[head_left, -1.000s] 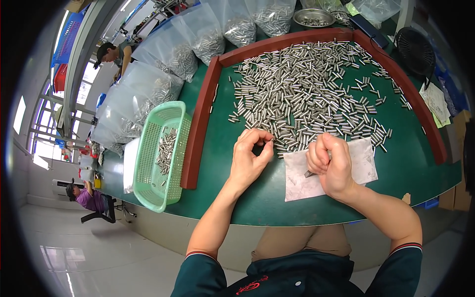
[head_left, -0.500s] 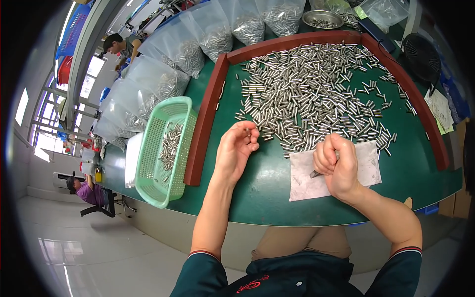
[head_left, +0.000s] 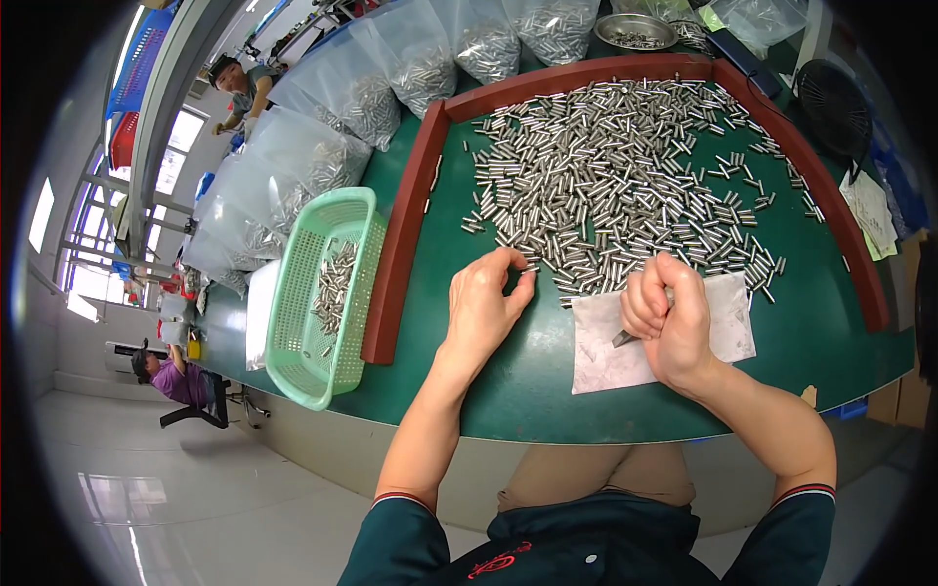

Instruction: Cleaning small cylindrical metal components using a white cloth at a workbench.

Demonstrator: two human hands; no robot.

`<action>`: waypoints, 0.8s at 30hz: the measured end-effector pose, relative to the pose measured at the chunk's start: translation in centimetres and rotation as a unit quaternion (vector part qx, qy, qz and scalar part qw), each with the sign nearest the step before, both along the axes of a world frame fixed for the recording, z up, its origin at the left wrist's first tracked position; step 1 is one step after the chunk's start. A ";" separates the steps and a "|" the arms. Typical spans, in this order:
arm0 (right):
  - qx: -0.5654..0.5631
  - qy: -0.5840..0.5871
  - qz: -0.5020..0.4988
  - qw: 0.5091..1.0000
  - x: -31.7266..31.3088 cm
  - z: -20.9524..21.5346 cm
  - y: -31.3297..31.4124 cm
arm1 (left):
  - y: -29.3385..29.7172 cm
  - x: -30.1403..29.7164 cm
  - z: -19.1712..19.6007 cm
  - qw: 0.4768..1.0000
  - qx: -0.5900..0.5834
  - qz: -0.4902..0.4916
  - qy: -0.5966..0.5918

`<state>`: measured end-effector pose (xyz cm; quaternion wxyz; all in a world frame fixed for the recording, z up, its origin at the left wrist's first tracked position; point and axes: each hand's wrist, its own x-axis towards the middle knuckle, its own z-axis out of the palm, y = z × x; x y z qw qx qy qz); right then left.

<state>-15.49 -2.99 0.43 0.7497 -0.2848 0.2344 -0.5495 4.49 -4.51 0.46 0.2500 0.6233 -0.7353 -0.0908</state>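
Note:
A broad pile of short, shiny metal pins (head_left: 596, 186) covers the green tabletop. At the pile's near left edge, the thumb and forefinger of my left hand (head_left: 481, 305) come together around a metal pin (head_left: 532, 268). My right hand (head_left: 672, 320) is a closed fist above a smudged white cloth (head_left: 606, 366). From the fist's lower left side sticks the end of a grey metal piece (head_left: 621, 339); fingers hide the rest. To the left, a pale green plastic basket (head_left: 277, 342) contains a heap of similar pins.
A dark red wooden frame (head_left: 399, 264) borders the pile. Clear plastic bags full of pins (head_left: 420, 68) line the table's far left side. A metal bowl (head_left: 635, 32) and a black fan (head_left: 831, 107) stand behind. Two people (head_left: 244, 88) are farther off at left.
My left hand has turned palm down and moved right to the pile's edge, closing its fingertips on a pin. My right fist has hardly moved. The far person has lifted their head.

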 end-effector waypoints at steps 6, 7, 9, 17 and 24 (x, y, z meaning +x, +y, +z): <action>0.004 0.000 0.002 1.000 0.1 0.0 -0.1 | -0.3 -0.1 -0.7 0.985 -0.110 -0.068 -0.119; 0.003 -0.001 0.002 1.000 0.1 0.0 -0.1 | -0.4 -0.2 -0.6 0.985 -0.109 -0.068 -0.117; 0.002 -0.001 0.002 1.000 0.1 0.0 -0.1 | -0.5 -0.3 -0.3 0.981 -0.079 -0.059 -0.168; -0.002 -0.003 0.004 1.000 0.0 0.0 -0.2 | -0.2 0.1 0.6 0.989 0.092 -0.044 0.110; 0.004 -0.004 0.002 1.000 0.0 0.0 -0.1 | 0.2 0.9 0.1 0.664 0.360 -0.063 0.652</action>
